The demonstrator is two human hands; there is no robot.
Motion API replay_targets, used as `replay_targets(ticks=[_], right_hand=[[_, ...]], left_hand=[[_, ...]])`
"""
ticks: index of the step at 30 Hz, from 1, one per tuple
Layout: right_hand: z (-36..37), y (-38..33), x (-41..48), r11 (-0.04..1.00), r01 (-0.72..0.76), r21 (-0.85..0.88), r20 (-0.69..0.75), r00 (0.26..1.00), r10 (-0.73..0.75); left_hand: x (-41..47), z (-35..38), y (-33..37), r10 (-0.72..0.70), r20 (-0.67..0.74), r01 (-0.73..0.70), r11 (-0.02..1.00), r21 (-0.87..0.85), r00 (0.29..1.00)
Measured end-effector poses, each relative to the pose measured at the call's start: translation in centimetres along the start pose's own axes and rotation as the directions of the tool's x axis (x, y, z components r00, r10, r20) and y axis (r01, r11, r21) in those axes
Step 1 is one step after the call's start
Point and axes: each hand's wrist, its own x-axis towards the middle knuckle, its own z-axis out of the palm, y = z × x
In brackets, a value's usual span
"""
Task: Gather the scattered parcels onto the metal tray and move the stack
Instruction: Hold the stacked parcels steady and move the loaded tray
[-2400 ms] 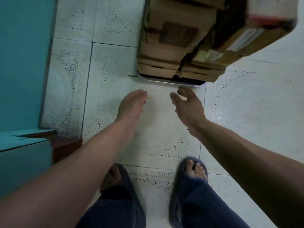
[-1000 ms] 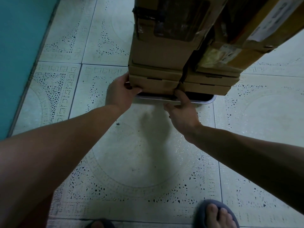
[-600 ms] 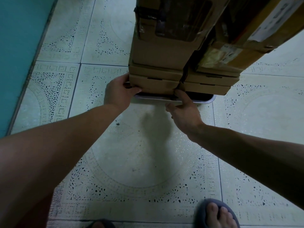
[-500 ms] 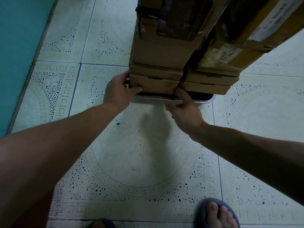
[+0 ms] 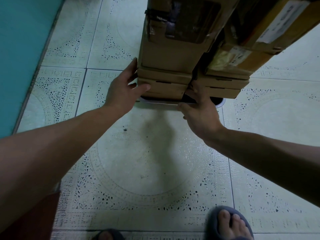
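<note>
A tall stack of brown cardboard parcels (image 5: 174,52) stands on a metal tray (image 5: 159,102) on the tiled floor; only the tray's near rim shows beneath the boxes. My left hand (image 5: 123,87) lies open against the stack's lower left corner, its thumb touching the front of a flat box (image 5: 164,88) and its fingers along the left side. My right hand (image 5: 199,110) grips the tray's near rim right of centre, thumb along the rim's front and fingers reaching over it under the boxes. A labelled parcel (image 5: 277,26) tops the right side.
A teal wall (image 5: 22,49) runs along the left, about one tile from the stack. Patterned pale floor tiles (image 5: 155,161) spread between me and the tray. My slippered right foot (image 5: 228,222) is at the bottom edge, with the other slipper (image 5: 107,235) just showing.
My left hand has let go of the tray's left corner, risen and spread open against the stack's side. My right hand keeps its hold on the rim. The stack has not visibly moved.
</note>
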Motion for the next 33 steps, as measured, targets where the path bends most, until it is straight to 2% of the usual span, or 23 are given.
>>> replay_targets(ticks=[8, 18, 22, 26, 33], right_hand=[[-0.2, 0.0, 0.2, 0.999, 0.013, 0.031, 0.025, 1.000, -0.014], [-0.6, -0.6, -0.2, 1.000, 0.016, -0.025, 0.004, 1.000, -0.016], [-1.2, -1.3, -0.3, 1.000, 0.003, -0.026, -0.055, 0.998, -0.004], [-1.6, -2.0, 0.0, 0.999, 0.050, 0.007, -0.087, 0.995, -0.050], [-1.3, -2.8, 0.5, 0.997, 0.075, 0.029, -0.072, 0.995, -0.073]], left_hand=[[-0.1, 0.3, 0.3, -0.016, -0.039, 0.017, 1.000, 0.010, 0.999], [-0.3, 0.2, 0.6, -0.018, -0.050, 0.020, 0.998, 0.053, 0.999], [-0.4, -0.2, 1.3, 0.048, -0.050, -0.040, 0.990, 0.138, 0.998], [-0.2, -0.5, 2.2, 0.099, -0.060, -0.088, 0.983, 0.164, 0.993], [-0.3, -0.3, 3.0, 0.115, -0.074, -0.099, 0.977, 0.190, 0.991]])
